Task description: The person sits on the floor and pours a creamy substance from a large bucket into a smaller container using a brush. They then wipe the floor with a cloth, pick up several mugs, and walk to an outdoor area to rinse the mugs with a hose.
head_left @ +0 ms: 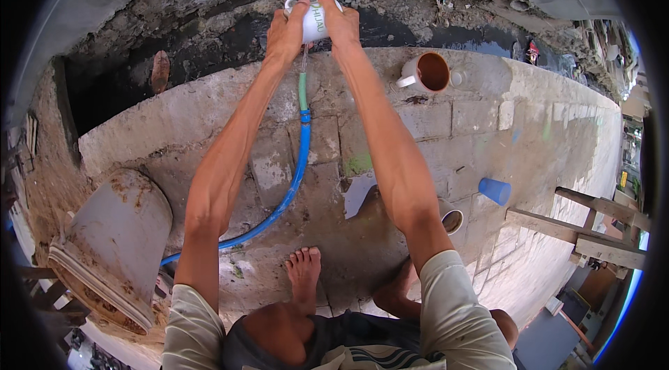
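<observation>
Both arms reach straight forward, holding a white mug (316, 27) with green print over the far edge of the paving. My left hand (285, 37) is closed around its left side, and my right hand (341, 24) grips its right side. The mug looks tilted; its inside is mostly hidden by my fingers. Just below it lies the end of a blue hose (301, 154) with a green tip piece (302, 91). A thin clear streak, seemingly water, runs from that tip toward the mug.
A dark ditch (230, 42) runs beyond the paving edge. Right of my arms are a brown-lined white mug (407, 80), a clear cup (458, 78), a blue cup (495, 191) and another cup (453, 221). A dirty bucket (122, 230) lies left; a wooden bench (578, 225) stands right.
</observation>
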Tool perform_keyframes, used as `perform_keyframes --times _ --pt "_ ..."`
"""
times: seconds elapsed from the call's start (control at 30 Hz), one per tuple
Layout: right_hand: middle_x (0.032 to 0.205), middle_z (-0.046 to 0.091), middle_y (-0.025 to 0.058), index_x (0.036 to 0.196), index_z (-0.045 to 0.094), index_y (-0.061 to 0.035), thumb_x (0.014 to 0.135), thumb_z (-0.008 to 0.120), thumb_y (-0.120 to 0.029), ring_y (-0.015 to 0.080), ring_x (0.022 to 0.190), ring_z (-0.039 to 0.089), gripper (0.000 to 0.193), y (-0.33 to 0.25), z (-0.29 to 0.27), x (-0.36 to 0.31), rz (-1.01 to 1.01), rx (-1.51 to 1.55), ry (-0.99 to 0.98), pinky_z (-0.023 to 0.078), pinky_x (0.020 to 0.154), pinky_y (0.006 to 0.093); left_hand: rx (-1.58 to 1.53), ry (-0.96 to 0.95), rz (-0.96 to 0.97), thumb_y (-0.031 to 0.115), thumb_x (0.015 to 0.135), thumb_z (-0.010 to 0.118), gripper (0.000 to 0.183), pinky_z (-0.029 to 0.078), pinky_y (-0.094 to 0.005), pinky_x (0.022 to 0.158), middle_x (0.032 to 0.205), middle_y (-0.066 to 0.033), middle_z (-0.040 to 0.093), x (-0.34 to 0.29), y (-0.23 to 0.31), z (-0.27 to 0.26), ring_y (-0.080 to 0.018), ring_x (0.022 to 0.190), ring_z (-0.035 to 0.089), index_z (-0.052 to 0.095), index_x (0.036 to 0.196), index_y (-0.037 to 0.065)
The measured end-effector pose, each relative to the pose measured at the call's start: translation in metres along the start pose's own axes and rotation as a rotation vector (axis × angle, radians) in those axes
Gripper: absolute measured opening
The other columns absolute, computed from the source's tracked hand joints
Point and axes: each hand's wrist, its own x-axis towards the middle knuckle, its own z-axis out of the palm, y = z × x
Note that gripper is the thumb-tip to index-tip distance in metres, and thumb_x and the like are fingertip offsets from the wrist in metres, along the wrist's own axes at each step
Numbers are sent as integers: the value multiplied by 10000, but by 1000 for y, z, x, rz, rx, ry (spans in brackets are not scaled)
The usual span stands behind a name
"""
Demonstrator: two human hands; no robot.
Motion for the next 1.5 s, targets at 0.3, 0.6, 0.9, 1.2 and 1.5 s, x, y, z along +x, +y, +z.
perform_keyframes --times 0.3,0.6,0.9,1.2,1.5 --pt "895 747 235 814 756 4 956 619 -600 336 941 731 635 -6 6 -35 -395 -575 -285 553 864 428 -333 -577 -346 577 1022 494 587 571 -330 537 847 -125 660 49 3 -59 -210 660 668 557 1135 4" --pt "890 708 242 1091 685 32 1020 544 -591 356 870 708 643 -8 15 -27 -280 -440 -459 552 798 482 30 -421 -139 703 994 438 768 566 -286 499 756 -98 663 25 19 -66 -177 566 660 545 1242 -16" --pt "785 691 170 1096 683 35 1028 528 -648 304 748 699 703 -7 -5 17 -169 -215 -37 542 712 469 227 -382 179 762 990 387 888 656 -346 739 1214 -217 651 1 9 -27 -224 916 720 528 1354 -36" --pt "985 750 156 1293 683 -54 922 710 -598 357 1134 698 660 -10 -33 -20 -1510 -1196 -472 470 1024 578 -142 -583 -263 661 937 622 553 451 -197 370 633 31 601 25 39 -67 -39 472 560 645 841 117" --pt "1163 760 61 1211 717 -9 825 847 -48 120 1047 689 408 -32 -16 -25 -242 -496 -745 535 947 316 -427 -261 107 637 962 580 617 526 -224 455 849 -67 683 -3 2 -43 -106 602 651 617 1140 47"
